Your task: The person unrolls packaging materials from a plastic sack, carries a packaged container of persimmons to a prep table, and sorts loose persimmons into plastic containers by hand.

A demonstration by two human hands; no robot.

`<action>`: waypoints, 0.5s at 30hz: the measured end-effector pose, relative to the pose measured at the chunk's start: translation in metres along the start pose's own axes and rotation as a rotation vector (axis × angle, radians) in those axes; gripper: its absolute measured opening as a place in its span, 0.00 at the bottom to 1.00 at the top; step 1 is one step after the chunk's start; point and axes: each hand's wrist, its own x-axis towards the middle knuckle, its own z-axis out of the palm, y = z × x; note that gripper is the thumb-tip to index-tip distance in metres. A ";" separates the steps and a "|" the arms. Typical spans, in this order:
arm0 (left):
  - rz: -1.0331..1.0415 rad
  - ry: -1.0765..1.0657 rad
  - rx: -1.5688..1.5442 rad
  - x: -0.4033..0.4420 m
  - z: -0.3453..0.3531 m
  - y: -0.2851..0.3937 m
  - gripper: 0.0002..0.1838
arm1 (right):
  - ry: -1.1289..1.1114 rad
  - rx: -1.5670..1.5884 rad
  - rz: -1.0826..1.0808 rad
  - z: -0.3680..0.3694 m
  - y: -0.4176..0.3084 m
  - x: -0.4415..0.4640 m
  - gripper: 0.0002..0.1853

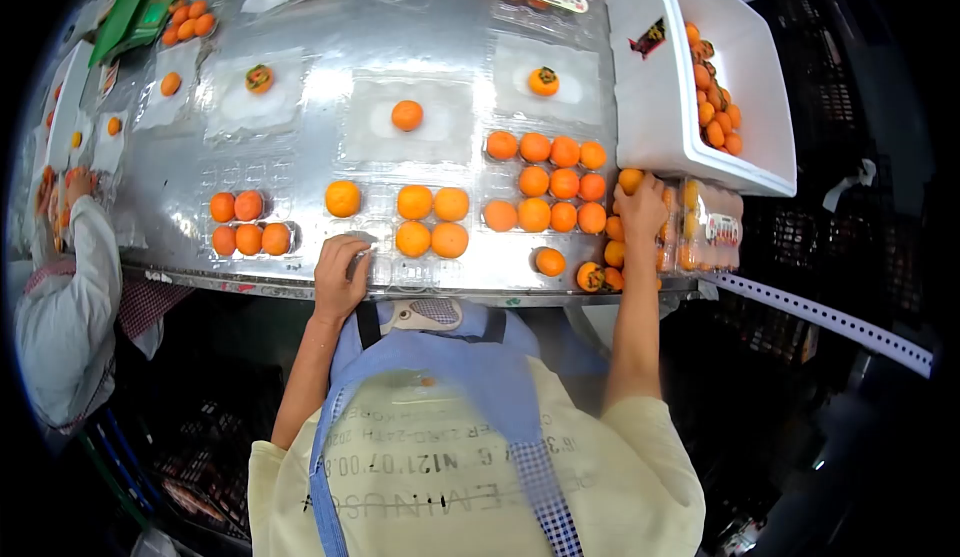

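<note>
My right hand reaches over the loose fruit at the right of the table, its fingers closed on a persimmon. Below that hand lie several loose persimmons. Near the front edge, my left hand rests with loosely bent fingers and nothing visible in it. A single persimmon sits just beyond it. To its right, a clear plastic tray holds several persimmons. Farther right, rows of persimmons fill clear trays between my hands.
A white foam box with persimmons inside lies tipped at the right, beside stacked clear packs. Another clear tray of persimmons stands at left. Padded liners with single fruits lie across the metal table. A co-worker's sleeve is at far left.
</note>
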 end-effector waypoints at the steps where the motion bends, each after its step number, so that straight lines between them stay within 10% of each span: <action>1: -0.026 -0.002 -0.006 -0.002 -0.001 0.000 0.10 | 0.080 0.041 0.007 -0.001 0.001 -0.005 0.30; 5: -0.086 -0.008 -0.024 -0.004 -0.001 0.000 0.09 | 0.364 0.291 -0.080 -0.019 -0.006 -0.019 0.29; 10: -0.067 -0.008 0.021 0.002 0.004 -0.004 0.10 | -0.107 1.030 -0.129 -0.091 -0.136 -0.048 0.30; 15: -0.093 -0.027 0.025 0.001 0.006 -0.007 0.09 | -0.161 0.871 -0.707 -0.091 -0.245 -0.083 0.27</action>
